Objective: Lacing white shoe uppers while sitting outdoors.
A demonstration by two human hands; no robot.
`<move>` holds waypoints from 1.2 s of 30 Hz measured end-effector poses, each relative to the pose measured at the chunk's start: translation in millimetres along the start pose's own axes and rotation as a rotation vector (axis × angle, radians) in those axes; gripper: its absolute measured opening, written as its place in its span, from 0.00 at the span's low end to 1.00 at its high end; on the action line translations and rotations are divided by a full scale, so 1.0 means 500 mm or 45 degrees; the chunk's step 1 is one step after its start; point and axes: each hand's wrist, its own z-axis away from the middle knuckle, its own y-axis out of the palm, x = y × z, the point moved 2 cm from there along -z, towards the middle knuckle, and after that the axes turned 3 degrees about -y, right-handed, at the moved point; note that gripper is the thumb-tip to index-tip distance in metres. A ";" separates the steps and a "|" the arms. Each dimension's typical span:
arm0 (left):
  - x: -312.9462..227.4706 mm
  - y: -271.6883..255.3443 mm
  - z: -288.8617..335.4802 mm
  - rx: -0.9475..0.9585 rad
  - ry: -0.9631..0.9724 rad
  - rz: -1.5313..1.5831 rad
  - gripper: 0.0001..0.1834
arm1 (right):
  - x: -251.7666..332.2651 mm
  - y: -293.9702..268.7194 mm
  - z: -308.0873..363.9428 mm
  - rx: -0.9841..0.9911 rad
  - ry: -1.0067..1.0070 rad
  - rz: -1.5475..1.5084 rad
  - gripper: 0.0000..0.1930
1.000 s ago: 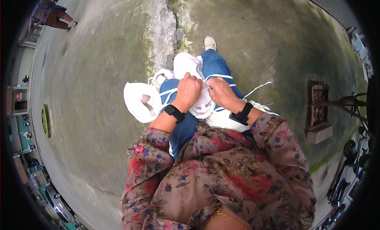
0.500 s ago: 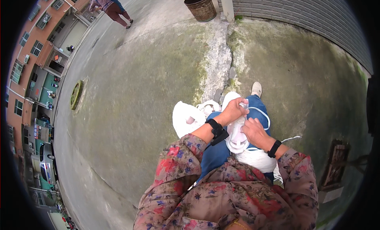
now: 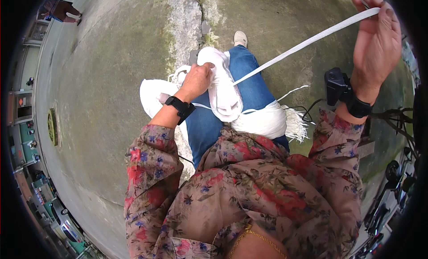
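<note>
1 head-worn fisheye camera faces steeply down over the wearer's shirt. The left fingers lie near mid-view; the right fingers, nearer the lens, reach the upper-right rim. Beyond the left fingers, the concrete ground spreads wide, its edges bending toward the rim.

Two hands, two black wristbands, one held lace, one necklace.

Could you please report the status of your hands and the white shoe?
Left hand gripping white shoe. Right hand raised, pinching taut lace. Nothing visibly blocking lace.
</note>
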 end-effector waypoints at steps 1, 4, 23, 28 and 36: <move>0.014 0.001 0.015 -0.007 0.005 -0.026 0.15 | -0.029 -0.004 0.033 0.032 0.361 -0.084 0.09; 0.036 0.011 0.040 -0.016 0.131 -0.051 0.16 | -0.134 0.022 0.169 0.203 1.204 -0.498 0.08; 0.026 -0.004 0.122 -0.263 0.170 -0.352 0.05 | -0.235 0.201 0.602 0.575 2.023 0.187 0.11; 0.050 0.000 0.098 0.179 -0.548 0.953 0.16 | -0.277 0.207 0.619 1.175 1.459 0.810 0.09; 0.055 -0.043 0.097 0.288 -0.754 1.282 0.18 | -0.137 0.086 0.356 0.542 2.071 -0.295 0.08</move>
